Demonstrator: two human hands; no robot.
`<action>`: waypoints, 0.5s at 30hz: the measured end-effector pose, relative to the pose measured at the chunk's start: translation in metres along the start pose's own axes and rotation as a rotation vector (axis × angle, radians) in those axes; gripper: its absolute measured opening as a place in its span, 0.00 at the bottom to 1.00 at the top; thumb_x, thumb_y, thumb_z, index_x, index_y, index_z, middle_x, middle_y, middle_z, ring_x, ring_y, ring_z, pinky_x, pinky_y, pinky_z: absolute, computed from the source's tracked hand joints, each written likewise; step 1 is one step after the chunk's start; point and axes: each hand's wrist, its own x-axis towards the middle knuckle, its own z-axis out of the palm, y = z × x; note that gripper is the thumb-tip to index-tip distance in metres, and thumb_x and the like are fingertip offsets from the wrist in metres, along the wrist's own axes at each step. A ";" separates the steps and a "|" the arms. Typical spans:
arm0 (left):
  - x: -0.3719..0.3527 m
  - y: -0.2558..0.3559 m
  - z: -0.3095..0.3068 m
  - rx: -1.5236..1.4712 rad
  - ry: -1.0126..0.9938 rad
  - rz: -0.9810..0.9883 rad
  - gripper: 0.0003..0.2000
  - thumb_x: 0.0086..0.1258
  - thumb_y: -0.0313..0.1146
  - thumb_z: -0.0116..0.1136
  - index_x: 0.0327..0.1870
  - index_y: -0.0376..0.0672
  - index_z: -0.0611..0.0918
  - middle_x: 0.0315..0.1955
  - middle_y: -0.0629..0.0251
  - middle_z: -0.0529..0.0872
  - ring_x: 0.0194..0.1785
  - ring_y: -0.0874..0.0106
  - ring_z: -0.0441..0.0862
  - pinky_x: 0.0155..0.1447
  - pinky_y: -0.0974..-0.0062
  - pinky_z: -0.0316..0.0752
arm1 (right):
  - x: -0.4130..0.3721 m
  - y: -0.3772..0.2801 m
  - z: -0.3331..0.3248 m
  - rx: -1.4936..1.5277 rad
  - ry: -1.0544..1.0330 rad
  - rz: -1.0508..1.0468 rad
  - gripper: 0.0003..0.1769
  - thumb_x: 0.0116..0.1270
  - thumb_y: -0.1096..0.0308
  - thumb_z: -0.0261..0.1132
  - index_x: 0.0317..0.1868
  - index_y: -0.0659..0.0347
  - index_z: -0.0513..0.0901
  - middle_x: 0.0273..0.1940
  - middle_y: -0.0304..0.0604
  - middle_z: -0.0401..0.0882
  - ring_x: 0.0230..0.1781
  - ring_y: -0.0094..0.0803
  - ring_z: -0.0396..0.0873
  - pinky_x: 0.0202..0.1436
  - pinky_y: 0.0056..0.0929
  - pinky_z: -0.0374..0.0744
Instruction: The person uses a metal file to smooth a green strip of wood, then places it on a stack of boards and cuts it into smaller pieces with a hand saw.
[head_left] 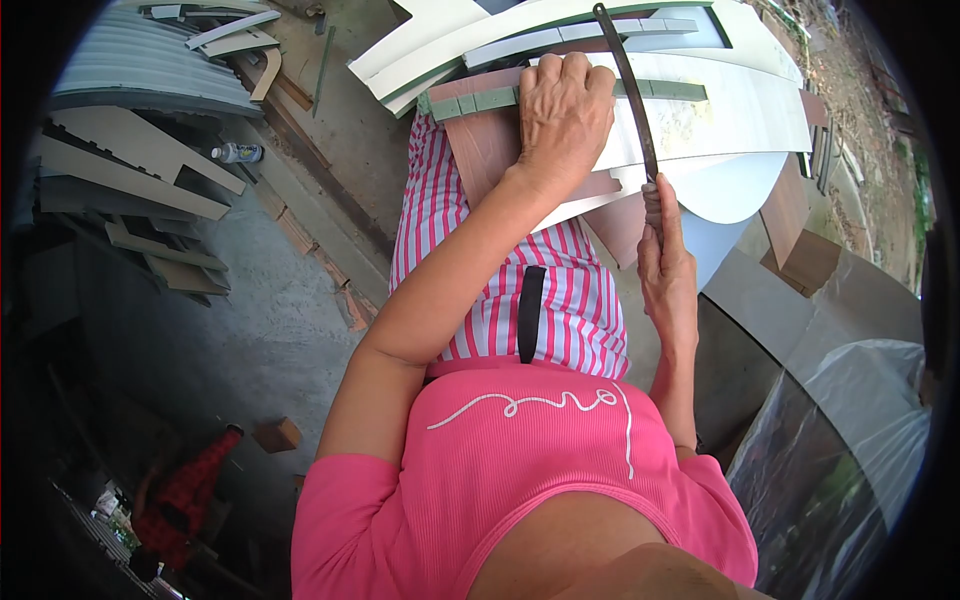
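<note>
My left hand (567, 112) is closed, its curled fingers pressing down over a narrow green strip (672, 90). Evenly spaced cuts cross this strip, which lies over a brown wood-grain panel (480, 150) and a pale board (740, 118). In my right hand (668, 255) is the lower end of a long, narrow dark blade (634, 95) with a hole near its far tip. Beyond the left hand, the blade crosses over the strip. A similar grey-white strip (580, 32) with cut marks lies farther back on the stacked boards.
Cut panels (130, 165) and corrugated sheets (150, 65) are piled at the left, near a white bottle (238, 153). Clear plastic sheeting (870, 400) hangs at the right. A brown block (277, 434) and a person in red (185, 500) are at lower left.
</note>
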 end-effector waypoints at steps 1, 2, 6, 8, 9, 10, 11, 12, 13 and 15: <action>0.000 0.000 0.000 -0.010 0.002 0.000 0.13 0.56 0.32 0.70 0.39 0.46 0.79 0.37 0.66 0.76 0.44 0.63 0.73 0.47 0.63 0.66 | 0.008 -0.005 0.000 0.002 -0.001 -0.005 0.35 0.75 0.75 0.51 0.78 0.38 0.55 0.43 0.47 0.83 0.29 0.26 0.73 0.38 0.27 0.77; 0.000 0.000 -0.001 -0.021 0.003 0.001 0.13 0.56 0.33 0.70 0.40 0.46 0.79 0.37 0.66 0.76 0.44 0.63 0.73 0.47 0.63 0.66 | 0.019 -0.018 -0.003 0.055 -0.036 0.042 0.33 0.75 0.75 0.50 0.77 0.41 0.57 0.48 0.55 0.82 0.40 0.42 0.78 0.47 0.35 0.78; -0.001 0.000 -0.003 -0.013 0.011 0.008 0.13 0.56 0.33 0.70 0.40 0.46 0.79 0.37 0.66 0.76 0.44 0.63 0.73 0.47 0.63 0.66 | 0.044 -0.033 -0.002 0.097 -0.077 0.063 0.31 0.74 0.74 0.51 0.76 0.43 0.60 0.51 0.63 0.81 0.45 0.57 0.84 0.51 0.43 0.78; -0.001 0.000 -0.003 -0.012 -0.002 0.009 0.13 0.56 0.33 0.70 0.40 0.46 0.79 0.37 0.66 0.76 0.44 0.64 0.73 0.47 0.63 0.66 | 0.044 -0.025 0.004 0.092 -0.025 -0.027 0.31 0.74 0.74 0.51 0.76 0.44 0.60 0.51 0.63 0.81 0.45 0.57 0.84 0.51 0.44 0.78; -0.001 0.000 -0.003 -0.018 -0.004 0.009 0.13 0.56 0.33 0.70 0.40 0.46 0.79 0.37 0.66 0.76 0.44 0.64 0.73 0.47 0.63 0.66 | 0.043 -0.021 0.006 0.083 0.025 -0.112 0.31 0.75 0.74 0.51 0.76 0.44 0.60 0.52 0.63 0.81 0.44 0.57 0.84 0.51 0.45 0.79; -0.002 0.000 -0.003 -0.020 -0.009 0.002 0.13 0.56 0.33 0.70 0.40 0.46 0.79 0.37 0.66 0.76 0.44 0.64 0.73 0.47 0.63 0.66 | 0.038 -0.020 0.004 0.080 0.027 -0.105 0.31 0.75 0.74 0.51 0.76 0.44 0.60 0.52 0.63 0.81 0.44 0.57 0.84 0.51 0.45 0.79; -0.002 0.000 -0.002 -0.020 -0.015 -0.006 0.13 0.56 0.32 0.70 0.40 0.46 0.79 0.38 0.66 0.76 0.44 0.64 0.73 0.47 0.63 0.66 | 0.030 -0.024 0.001 0.098 -0.022 -0.008 0.31 0.75 0.74 0.51 0.76 0.44 0.59 0.54 0.63 0.80 0.48 0.57 0.83 0.52 0.46 0.78; -0.002 0.000 -0.001 -0.023 -0.018 -0.005 0.13 0.56 0.32 0.70 0.40 0.46 0.79 0.38 0.66 0.76 0.44 0.64 0.73 0.47 0.63 0.66 | 0.022 -0.026 -0.001 0.116 -0.072 0.087 0.32 0.75 0.74 0.50 0.76 0.44 0.58 0.56 0.63 0.79 0.51 0.57 0.83 0.53 0.47 0.78; -0.002 -0.001 0.000 -0.025 -0.005 -0.001 0.13 0.56 0.32 0.69 0.40 0.47 0.79 0.38 0.66 0.77 0.44 0.64 0.73 0.47 0.63 0.66 | 0.013 -0.022 -0.001 0.115 -0.072 0.090 0.32 0.75 0.74 0.50 0.76 0.44 0.58 0.56 0.63 0.79 0.51 0.57 0.83 0.53 0.47 0.78; -0.002 -0.001 0.001 -0.029 0.006 0.000 0.12 0.57 0.32 0.69 0.40 0.47 0.80 0.38 0.66 0.77 0.44 0.64 0.73 0.47 0.63 0.66 | -0.002 -0.011 0.002 0.068 -0.032 0.072 0.32 0.75 0.74 0.50 0.77 0.44 0.57 0.59 0.61 0.78 0.56 0.58 0.80 0.54 0.48 0.78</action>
